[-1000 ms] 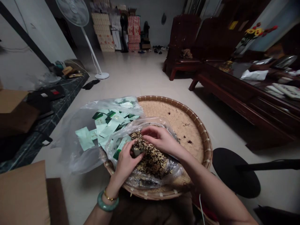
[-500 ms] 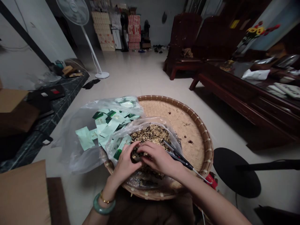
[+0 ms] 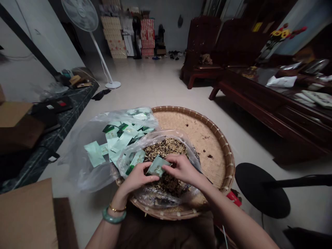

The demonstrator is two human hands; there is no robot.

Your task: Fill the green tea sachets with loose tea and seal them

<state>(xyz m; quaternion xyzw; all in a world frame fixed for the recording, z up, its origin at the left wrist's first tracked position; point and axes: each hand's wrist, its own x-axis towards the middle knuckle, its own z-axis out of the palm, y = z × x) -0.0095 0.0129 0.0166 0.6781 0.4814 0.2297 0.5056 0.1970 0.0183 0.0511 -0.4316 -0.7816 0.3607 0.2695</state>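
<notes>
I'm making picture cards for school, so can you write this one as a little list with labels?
hands: left hand and right hand both hold a pale green packet
below: dried dark-and-yellow bits in a clear plastic bag
beside that: another bag with more green packets
base: round woven tray
worn: green bangle, gold-coloured bracelet
farther back: white standing fan

Green packet (image 3: 157,166) perhaps lettered, print too small; no readable text.

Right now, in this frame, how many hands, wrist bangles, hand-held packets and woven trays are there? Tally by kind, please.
Hands: 2 (left hand, right hand)
Bangles: 2 (green bangle, gold bangle)
Held packet: 1
Woven tray: 1
Total: 6
</notes>
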